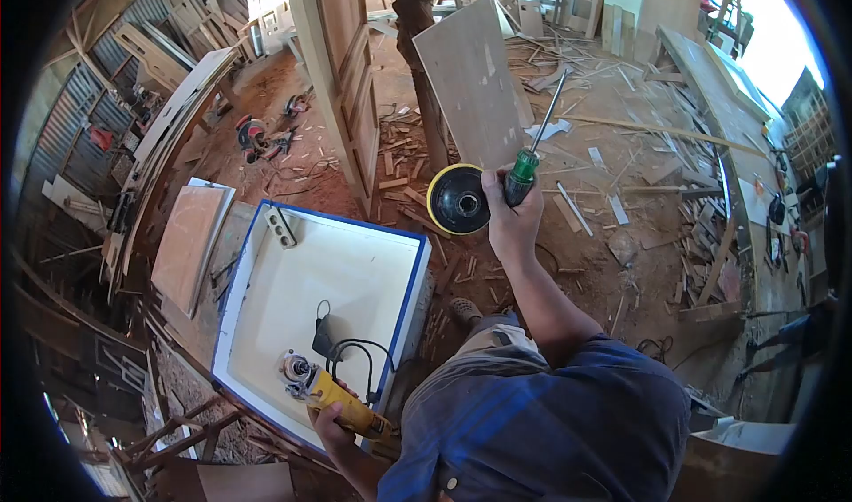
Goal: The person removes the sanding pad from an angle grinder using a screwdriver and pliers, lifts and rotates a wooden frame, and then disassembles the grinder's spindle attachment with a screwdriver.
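Note:
My left hand [330, 424] is closed around the yellow body of an angle grinder [351, 408], whose bare metal spindle points up and left. The grinder is over a white, blue-rimmed box [348, 221]. Inside the box, a black cord [330, 338] lies near the grinder's head. Raised to the right, my right hand [516, 225] is closed on a screwdriver [524, 169] with a green and black handle, its long shaft pointing up. The same hand also pinches a round black backing pad [451, 193] with a yellow edge, its threaded centre facing me.
A power strip [281, 228] lies in the box's far left corner. Wooden panels [188, 245] lean left of it. Beyond stand a door frame [342, 76] and a plywood sheet [470, 80]. Wood scraps litter the floor; a workbench [710, 85] runs along the right.

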Motion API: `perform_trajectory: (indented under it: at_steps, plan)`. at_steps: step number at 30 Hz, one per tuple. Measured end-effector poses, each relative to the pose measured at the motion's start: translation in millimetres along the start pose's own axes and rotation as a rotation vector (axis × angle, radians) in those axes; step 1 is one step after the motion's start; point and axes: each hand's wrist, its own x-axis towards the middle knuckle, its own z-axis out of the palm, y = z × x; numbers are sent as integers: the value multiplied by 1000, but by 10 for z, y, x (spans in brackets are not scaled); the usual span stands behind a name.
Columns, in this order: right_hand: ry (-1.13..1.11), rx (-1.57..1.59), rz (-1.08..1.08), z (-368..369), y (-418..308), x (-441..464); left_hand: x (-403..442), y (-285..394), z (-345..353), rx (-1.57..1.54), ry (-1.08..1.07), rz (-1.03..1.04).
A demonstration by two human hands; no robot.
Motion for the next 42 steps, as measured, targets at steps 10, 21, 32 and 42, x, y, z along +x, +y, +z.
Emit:
perform_trajectory:
  at_steps: [10,21,32,42]
  plan:
    - [37,-7,329,-572,272,-497,-176,-150,-135,-1,-98,-55]
    - [93,10,664,-1169,512,-602,-465,-333,55,27,16,-86]
    - [-648,-442,819,-1391,1542,-1499,-1102,-489,918,41,162,-82]
    - [-992,-289,757,79,1722,-1875,-1931,-825,1401,52,444,12]
